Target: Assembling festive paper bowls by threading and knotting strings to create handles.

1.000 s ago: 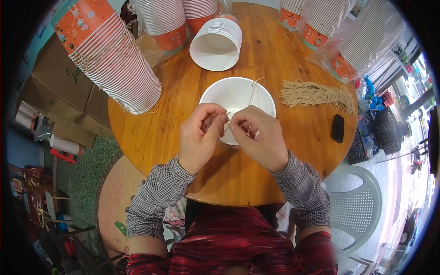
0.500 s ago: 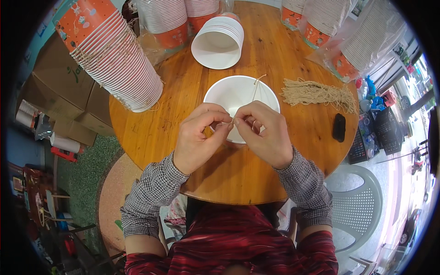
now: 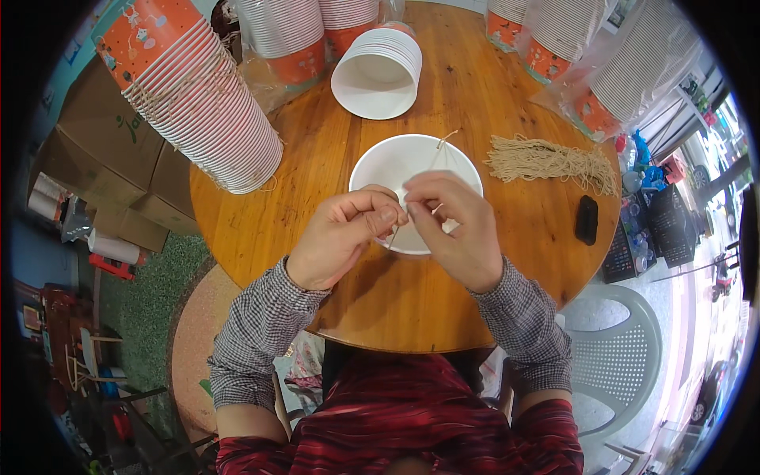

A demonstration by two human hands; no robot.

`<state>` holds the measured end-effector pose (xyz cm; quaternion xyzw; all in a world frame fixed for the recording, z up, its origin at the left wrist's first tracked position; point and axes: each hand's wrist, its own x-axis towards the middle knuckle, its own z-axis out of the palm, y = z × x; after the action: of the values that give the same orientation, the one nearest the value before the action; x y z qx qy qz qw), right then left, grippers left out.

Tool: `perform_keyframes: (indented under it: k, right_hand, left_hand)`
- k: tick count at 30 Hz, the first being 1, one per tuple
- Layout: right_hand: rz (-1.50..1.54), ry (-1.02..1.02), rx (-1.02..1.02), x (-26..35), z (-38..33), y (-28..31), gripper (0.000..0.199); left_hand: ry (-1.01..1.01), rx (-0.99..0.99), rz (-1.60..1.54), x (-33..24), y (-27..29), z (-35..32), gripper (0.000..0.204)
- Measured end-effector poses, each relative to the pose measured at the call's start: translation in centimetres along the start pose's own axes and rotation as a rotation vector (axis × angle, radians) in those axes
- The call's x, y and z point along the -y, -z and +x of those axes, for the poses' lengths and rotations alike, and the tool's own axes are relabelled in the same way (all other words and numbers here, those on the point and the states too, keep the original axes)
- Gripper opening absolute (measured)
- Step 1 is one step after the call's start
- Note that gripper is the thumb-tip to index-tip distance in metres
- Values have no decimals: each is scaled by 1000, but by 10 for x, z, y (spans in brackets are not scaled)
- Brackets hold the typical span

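Observation:
A white paper bucket [image 3: 372,166] stands mouth-up on the table in front of me, with a thin string knotted at its far rim. Over its near rim, my left hand [image 3: 336,233] pinches a short end of string [image 3: 393,239] between thumb and fingers. Close beside those fingertips is my right hand [image 3: 455,226], bent above the bucket; its fingers are smeared by motion, so whether they grip the string is unclear. To the right lies a bundle of beige strings [image 3: 546,164].
A tall leaning stack of orange-and-white buckets [image 3: 198,95] stands at the left, strings hanging from it. A shorter stack [image 3: 376,75] lies on its side at the back. Bagged stacks [image 3: 633,71] line the far edge. A small black object [image 3: 586,220] sits near the right edge.
My hands, fingertips together before, have parted slightly: the left has shifted a little down and left, and the right's fingers have lifted. A string end now shows below my left hand.

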<state>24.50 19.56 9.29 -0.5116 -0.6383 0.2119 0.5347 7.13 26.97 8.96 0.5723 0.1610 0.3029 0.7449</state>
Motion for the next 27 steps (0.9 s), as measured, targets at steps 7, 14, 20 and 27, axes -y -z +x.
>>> perform_keyframes:
  k: [7, 14, 20, 27]
  right_hand:
    - [-78, 282, -69, -4, -5, 3, 19]
    - [-304, 396, -127, -1, -7, 3, 16]
    - [-140, 225, -119, -7, -10, 2, 13]
    - [15, 54, -64, -6, -6, 1, 12]
  left_hand:
    - [110, -71, -245, 1, -1, 1, 15]
    - [21, -104, -91, 4, -11, -1, 11]
    - [-308, -145, 697, 2, -14, -6, 13]
    - [-319, -265, 515, 6, -20, -16, 13]
